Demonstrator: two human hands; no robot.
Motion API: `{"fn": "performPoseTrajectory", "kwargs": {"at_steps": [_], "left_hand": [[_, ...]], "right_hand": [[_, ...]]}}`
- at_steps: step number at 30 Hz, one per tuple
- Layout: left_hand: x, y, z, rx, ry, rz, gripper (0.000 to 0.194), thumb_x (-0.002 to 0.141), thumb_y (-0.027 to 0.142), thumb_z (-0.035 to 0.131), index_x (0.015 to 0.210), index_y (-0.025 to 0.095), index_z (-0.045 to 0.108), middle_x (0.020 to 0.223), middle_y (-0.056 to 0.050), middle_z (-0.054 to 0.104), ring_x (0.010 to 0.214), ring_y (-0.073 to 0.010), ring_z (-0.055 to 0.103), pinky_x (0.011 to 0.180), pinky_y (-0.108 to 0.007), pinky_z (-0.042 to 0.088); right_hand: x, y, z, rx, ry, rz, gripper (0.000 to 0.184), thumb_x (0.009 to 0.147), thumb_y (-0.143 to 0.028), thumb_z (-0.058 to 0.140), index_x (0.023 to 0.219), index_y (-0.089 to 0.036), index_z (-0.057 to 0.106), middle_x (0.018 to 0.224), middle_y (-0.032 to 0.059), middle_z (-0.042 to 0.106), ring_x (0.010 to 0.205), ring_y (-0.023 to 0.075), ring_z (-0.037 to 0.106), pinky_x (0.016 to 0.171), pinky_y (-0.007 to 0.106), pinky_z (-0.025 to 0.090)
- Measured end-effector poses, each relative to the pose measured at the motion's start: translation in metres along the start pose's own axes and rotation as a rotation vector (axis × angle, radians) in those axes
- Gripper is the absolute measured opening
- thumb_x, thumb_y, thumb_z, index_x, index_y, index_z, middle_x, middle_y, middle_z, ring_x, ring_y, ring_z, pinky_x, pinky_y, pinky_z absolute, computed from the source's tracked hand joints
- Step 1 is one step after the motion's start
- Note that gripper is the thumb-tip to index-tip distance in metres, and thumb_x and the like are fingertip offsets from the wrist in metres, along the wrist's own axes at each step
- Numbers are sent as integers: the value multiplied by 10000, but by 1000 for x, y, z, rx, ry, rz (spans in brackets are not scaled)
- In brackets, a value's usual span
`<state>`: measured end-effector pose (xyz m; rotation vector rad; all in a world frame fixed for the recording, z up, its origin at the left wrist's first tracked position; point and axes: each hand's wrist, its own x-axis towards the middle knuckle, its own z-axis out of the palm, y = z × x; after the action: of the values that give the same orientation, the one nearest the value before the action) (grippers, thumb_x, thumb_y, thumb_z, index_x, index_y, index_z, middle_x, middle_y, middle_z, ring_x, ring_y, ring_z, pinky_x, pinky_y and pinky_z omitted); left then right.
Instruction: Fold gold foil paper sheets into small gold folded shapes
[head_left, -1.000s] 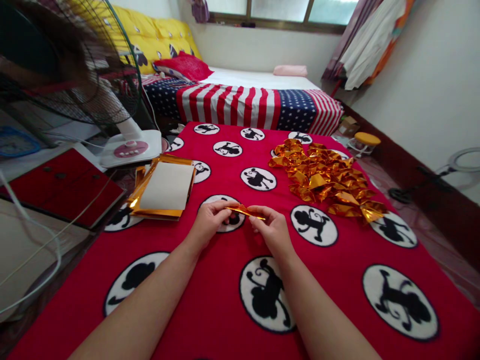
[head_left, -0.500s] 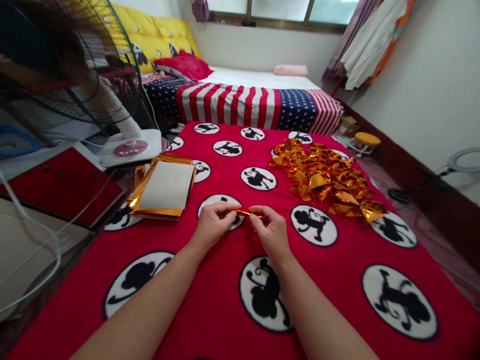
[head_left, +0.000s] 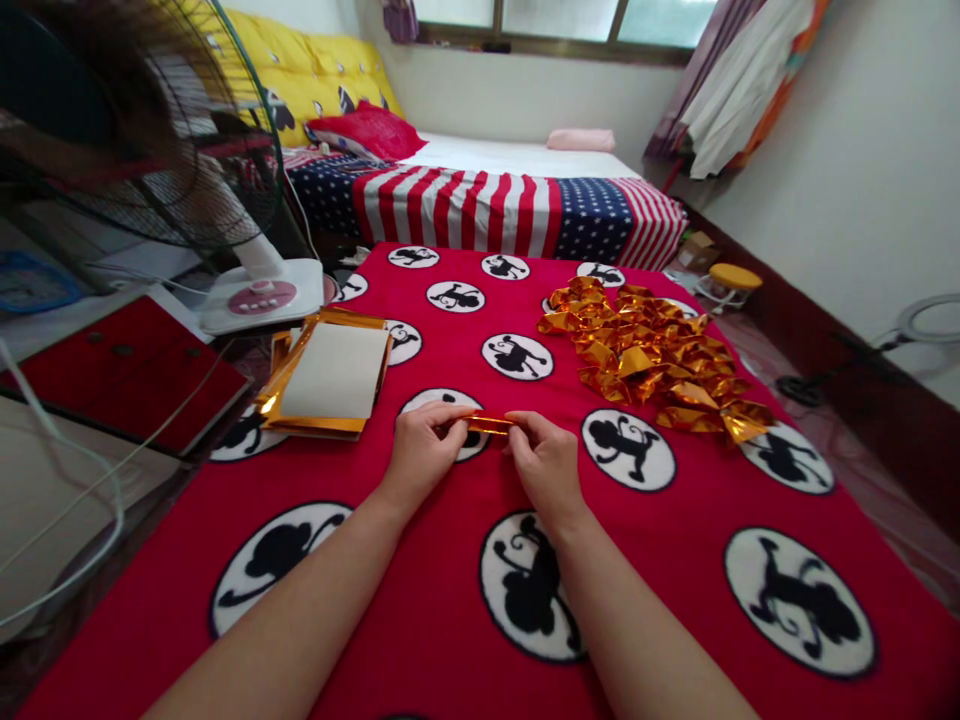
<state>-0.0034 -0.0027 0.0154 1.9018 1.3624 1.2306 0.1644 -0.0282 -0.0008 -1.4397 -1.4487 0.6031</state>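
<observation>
A narrow folded strip of shiny gold foil paper (head_left: 489,425) is stretched between my two hands, just above the red patterned cloth (head_left: 435,620). My left hand (head_left: 427,445) pinches its left end between thumb and fingers. At the right end, my right hand (head_left: 546,460) grips it the same way. To the left lies a stack of foil paper sheets (head_left: 335,372), pale side up on top with gold edges showing. Several folded gold foil pieces (head_left: 645,355) sit in a heap on the right of the cloth.
An electric fan (head_left: 259,290) stands at the left, beside a red panel (head_left: 124,355) and a white cable (head_left: 112,500). Behind the table is a bed with a striped and starred cover (head_left: 465,205). A yellow-topped stool (head_left: 735,277) stands on the floor at right.
My hands have moved slightly apart, so more of the gold strip shows between them. The sheet stack and the heap have stayed put.
</observation>
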Motion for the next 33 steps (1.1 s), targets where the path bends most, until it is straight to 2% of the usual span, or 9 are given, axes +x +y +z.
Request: {"fn": "performPoseTrajectory", "kwargs": {"at_steps": [3,7,10,13,16,21,33], "left_hand": [[-1,-2,1,120,14,60,216,819,131,550,896,167,749,836,-52,746,738,-158,667,689,-259,512],[-1,1,1,378,-84,128,250,880,158,482,978,175,711,904,-67,715,838,-182,650,757,-285,489],[0,7,-1,615,-147,111,240,911,211,451,918,178,689,898,-78,681,863,-209,627,731,-301,460],[3,10,-4,736,-217,140,259,924,224,415,840,172,655,869,-86,666,864,-221,609,716,-309,433],[4,9,-6,760,-285,166,255,912,219,414,793,173,635,852,-91,668,858,-225,603,712,-313,420],[6,8,-8,741,-318,143,248,894,228,419,790,170,637,850,-95,683,829,-222,612,694,-312,411],[7,7,-7,742,-392,146,296,911,242,377,811,163,644,855,-102,696,798,-223,630,674,-315,401]], "right_hand": [[0,-1,0,-16,17,-23,221,840,-201,522,930,-176,722,812,70,751,723,199,707,621,258,531],[-1,-4,-2,-22,43,-35,216,847,-207,516,913,-175,719,809,73,750,710,196,705,608,253,524],[-1,-4,-3,-26,47,-36,213,852,-211,509,893,-176,716,801,68,748,703,191,699,602,246,513],[0,-5,-4,-63,35,-37,214,846,-201,506,867,-179,718,783,61,744,698,187,690,604,243,499],[2,-5,-4,-118,29,-47,217,833,-188,511,851,-182,727,788,60,745,703,188,681,629,251,493],[5,-4,-3,-142,44,-72,228,826,-191,518,858,-181,743,798,61,748,684,185,669,659,267,492],[5,-7,-5,-119,29,-46,224,804,-190,523,803,-173,747,691,39,724,559,156,613,575,244,447]]}}
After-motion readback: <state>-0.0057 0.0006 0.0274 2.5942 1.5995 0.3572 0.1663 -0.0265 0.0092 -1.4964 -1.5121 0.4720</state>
